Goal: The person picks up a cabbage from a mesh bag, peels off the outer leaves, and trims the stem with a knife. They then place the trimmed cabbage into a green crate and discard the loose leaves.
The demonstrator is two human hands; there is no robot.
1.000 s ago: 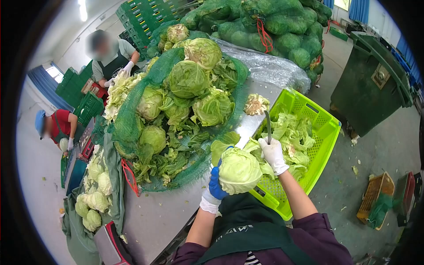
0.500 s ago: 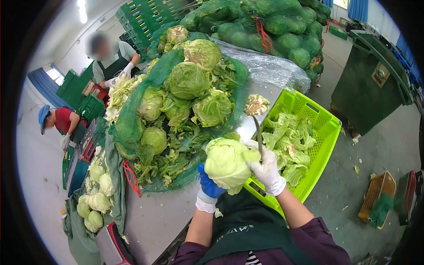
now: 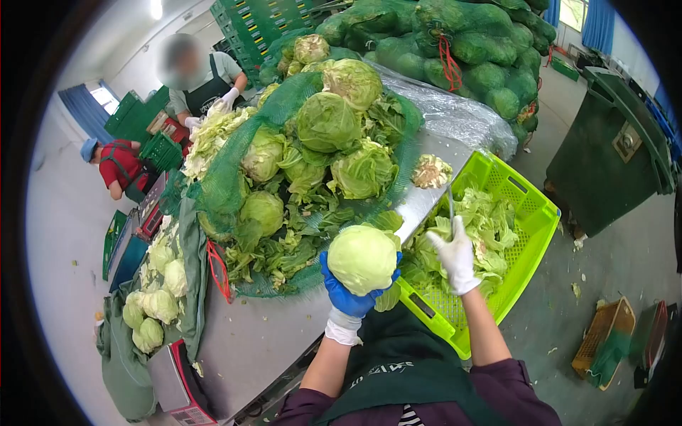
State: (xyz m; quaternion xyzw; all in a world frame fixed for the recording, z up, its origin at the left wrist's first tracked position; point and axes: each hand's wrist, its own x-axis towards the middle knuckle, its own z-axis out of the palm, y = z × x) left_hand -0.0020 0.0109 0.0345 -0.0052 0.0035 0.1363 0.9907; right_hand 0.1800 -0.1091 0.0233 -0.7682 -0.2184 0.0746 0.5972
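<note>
One pale cabbage [image 3: 362, 260] rests in my left hand [image 3: 347, 297], which is cupped round its underside near the tabletop [image 3: 273, 341] edge. Farther right, my right hand [image 3: 458, 257] grips a knife [image 3: 450, 204] above leaves [image 3: 491, 228] in the crate [image 3: 531, 226].

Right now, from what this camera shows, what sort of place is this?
Probably a vegetable-trimming and packing room: cabbage-filled green mesh sacks are piled beyond the worktable, stacked green plastic crates stand behind, and a lime-green crate holds loose cabbage leaves.
</note>
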